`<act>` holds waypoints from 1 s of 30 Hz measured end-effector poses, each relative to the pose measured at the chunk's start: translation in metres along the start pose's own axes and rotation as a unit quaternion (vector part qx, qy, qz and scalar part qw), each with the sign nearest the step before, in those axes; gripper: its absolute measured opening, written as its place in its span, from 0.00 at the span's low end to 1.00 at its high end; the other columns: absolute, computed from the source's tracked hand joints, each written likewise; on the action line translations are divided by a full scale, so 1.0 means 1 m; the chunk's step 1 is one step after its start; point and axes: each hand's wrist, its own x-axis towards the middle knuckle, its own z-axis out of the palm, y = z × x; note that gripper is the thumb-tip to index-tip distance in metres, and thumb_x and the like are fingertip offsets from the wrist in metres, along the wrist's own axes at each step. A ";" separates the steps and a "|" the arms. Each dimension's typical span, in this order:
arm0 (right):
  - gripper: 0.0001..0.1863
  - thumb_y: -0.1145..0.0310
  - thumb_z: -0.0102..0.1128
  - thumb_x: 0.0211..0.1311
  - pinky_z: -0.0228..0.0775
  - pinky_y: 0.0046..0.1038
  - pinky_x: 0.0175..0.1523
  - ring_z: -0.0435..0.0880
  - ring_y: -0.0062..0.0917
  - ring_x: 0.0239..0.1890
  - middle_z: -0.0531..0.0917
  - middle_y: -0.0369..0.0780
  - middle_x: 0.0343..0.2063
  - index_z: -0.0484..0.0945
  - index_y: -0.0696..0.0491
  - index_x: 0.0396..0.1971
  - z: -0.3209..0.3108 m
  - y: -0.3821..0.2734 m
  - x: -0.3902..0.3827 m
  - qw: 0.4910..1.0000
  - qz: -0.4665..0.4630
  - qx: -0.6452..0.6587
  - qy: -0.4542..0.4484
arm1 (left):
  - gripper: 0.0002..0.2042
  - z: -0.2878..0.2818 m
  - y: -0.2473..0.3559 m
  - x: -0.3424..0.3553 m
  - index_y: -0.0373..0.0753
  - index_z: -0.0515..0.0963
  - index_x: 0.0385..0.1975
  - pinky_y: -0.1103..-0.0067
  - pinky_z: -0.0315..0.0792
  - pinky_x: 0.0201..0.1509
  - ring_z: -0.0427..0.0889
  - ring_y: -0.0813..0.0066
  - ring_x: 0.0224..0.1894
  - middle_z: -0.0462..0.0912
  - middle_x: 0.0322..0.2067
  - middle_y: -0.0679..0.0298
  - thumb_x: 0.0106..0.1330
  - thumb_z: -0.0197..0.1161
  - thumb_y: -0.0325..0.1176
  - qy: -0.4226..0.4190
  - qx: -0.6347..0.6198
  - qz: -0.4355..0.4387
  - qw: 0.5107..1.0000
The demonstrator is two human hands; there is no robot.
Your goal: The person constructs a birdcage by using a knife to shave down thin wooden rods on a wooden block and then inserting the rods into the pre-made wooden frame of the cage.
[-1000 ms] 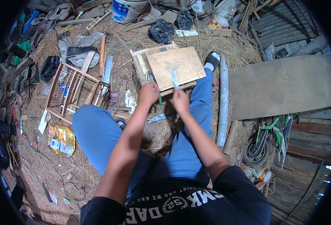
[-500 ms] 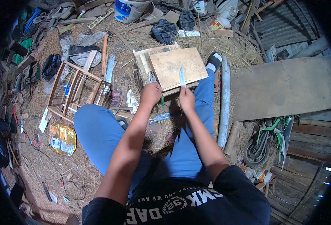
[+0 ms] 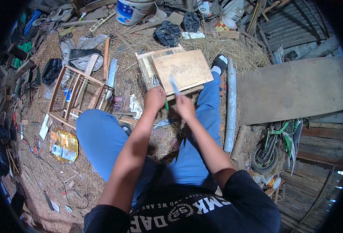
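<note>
Fingers of the right hand (image 3: 185,106) are curled tight around the lower end of a thin pale blade-like strip (image 3: 174,85), which sticks up out of the fist. Its long axis runs toward 12 o'clock with a slight lean to 11, and its upper end lies over the near edge of a flat wooden board (image 3: 182,69); motion blur hides what kind of tool it is. Fingers of the left hand (image 3: 155,99) are closed into a fist just at 9 o'clock of the right hand, pressed at the board's near left corner, with a green handle (image 3: 166,104) showing just below the knuckles; whether the hand grips that handle cannot be told.

That board sits tilted on a wooden frame (image 3: 146,66) at 12 o'clock of the hands, resting above the person's knee in blue trousers (image 3: 101,136). All of this is on a dirt floor strewn with straw (image 3: 237,48). At 9 o'clock lies a slatted wooden crate frame (image 3: 76,97), at 8 o'clock a shiny gold wrapper (image 3: 64,145). A grey pipe (image 3: 230,105) lies lengthwise at 3 o'clock, beyond it a large plywood sheet (image 3: 292,89). A white and blue bucket (image 3: 132,9) stands at 12 o'clock, far off.
</note>
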 end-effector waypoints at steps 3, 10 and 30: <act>0.26 0.52 0.47 0.76 0.74 0.51 0.43 0.83 0.57 0.36 0.83 0.58 0.29 0.82 0.60 0.31 -0.001 0.000 0.001 0.999 0.025 -0.014 0.042 | 0.07 0.001 0.001 -0.001 0.41 0.84 0.32 0.60 0.79 0.46 0.86 0.48 0.40 0.87 0.34 0.51 0.62 0.67 0.36 0.011 -0.005 0.028 1.000; 0.27 0.52 0.47 0.77 0.72 0.52 0.40 0.83 0.57 0.35 0.83 0.57 0.28 0.80 0.60 0.29 -0.002 0.013 0.004 0.998 0.015 0.009 0.055 | 0.07 -0.001 0.005 -0.002 0.40 0.83 0.32 0.61 0.79 0.47 0.87 0.50 0.41 0.88 0.34 0.52 0.62 0.67 0.36 0.018 0.011 0.026 0.999; 0.23 0.53 0.49 0.75 0.74 0.51 0.41 0.83 0.57 0.35 0.83 0.59 0.29 0.83 0.58 0.35 0.015 -0.012 -0.021 0.999 -0.032 -0.010 -0.041 | 0.08 -0.001 0.002 -0.004 0.37 0.82 0.31 0.62 0.78 0.44 0.86 0.49 0.37 0.86 0.31 0.50 0.62 0.68 0.35 0.025 -0.002 0.021 0.999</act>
